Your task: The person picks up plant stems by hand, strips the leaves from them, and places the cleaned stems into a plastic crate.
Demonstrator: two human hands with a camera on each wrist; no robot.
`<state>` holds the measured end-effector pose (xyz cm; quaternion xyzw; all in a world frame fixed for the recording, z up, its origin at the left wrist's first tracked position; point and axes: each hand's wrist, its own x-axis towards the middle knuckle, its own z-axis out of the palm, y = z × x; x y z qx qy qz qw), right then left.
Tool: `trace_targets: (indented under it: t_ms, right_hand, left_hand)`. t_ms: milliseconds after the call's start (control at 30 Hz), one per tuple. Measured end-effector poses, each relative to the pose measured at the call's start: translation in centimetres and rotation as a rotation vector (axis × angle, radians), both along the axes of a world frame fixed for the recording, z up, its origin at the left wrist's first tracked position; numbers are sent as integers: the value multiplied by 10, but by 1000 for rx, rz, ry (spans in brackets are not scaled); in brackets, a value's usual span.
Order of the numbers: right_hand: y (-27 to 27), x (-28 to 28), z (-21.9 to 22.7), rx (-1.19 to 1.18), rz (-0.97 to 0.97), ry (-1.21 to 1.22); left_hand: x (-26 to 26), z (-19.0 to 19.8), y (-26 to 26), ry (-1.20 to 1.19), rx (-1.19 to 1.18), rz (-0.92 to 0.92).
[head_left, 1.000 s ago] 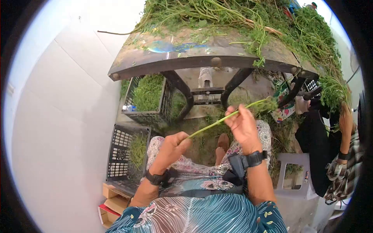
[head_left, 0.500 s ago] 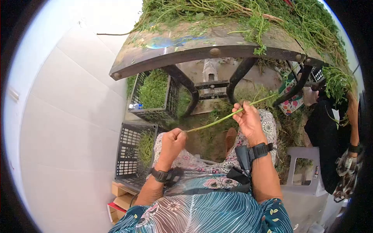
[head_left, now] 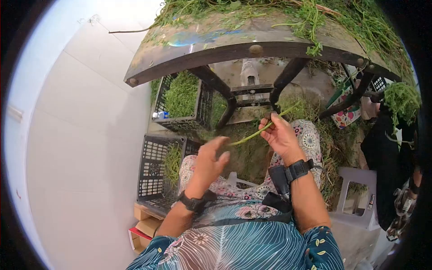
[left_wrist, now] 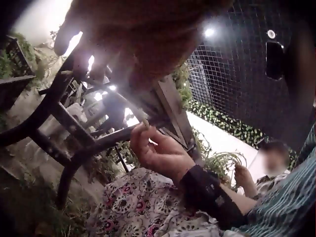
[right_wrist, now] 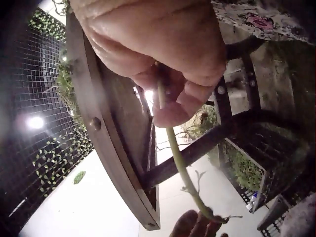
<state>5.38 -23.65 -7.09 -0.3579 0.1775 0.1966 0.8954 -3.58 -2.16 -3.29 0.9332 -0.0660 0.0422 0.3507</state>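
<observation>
A thin green plant stem (head_left: 257, 133) slants between the two hands above the lap. My right hand (head_left: 283, 140) pinches it between thumb and fingers, and its upper end sticks out past the fingertips. The right wrist view shows the stem (right_wrist: 180, 158) running down from that pinch, with a small side shoot near its lower end. My left hand (head_left: 208, 163), blurred, has its fingers extended and its thumb apart, close to the stem's lower end. In the right wrist view the left fingertips (right_wrist: 190, 224) overlap that end.
A table (head_left: 225, 45) heaped with greens (head_left: 310, 18) stands ahead on dark metal legs. At left are a crate full of greens (head_left: 181, 96) and a crate (head_left: 150, 171) holding some stems. A grey stool (head_left: 355, 173) and another person's dark-clothed leg (head_left: 387, 157) are at right.
The left hand has gone from gripping the stem's lower end to extended fingers with the thumb apart. The right hand keeps its pinch. The head view has shifted slightly.
</observation>
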Motion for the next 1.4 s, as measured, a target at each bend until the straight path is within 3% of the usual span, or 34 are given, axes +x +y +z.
trace_targets:
  t_ms: [100, 200, 400, 600, 700, 800, 1000, 1400]
  right_hand:
    - [2, 2, 0, 60, 45, -17]
    - [10, -4, 10, -4, 185, -194]
    - [25, -18, 21, -446, 712, -426]
    - [25, -18, 24, -556, 698, -498]
    - [26, -14, 4, -604, 622, -389]
    - [25, -15, 12, -466, 445, -271]
    - [17, -9, 11, -56, 324, -130]
    - [14, -3, -5, 18, -4, -70]
  left_hand:
    - [1, -5, -8, 172, -210, -15]
    - [-1, -14, -8, 268, -378, 1]
    - [0, -17, -10, 315, -675, 23]
    - [0, -12, -14, 344, -699, 37]
    - [-2, -18, -13, 307, -726, 43]
    - [-2, -15, -11, 353, -776, 74]
    - [-3, -14, -9, 381, -759, 60]
    - [-5, -36, 16, 454, -544, 50]
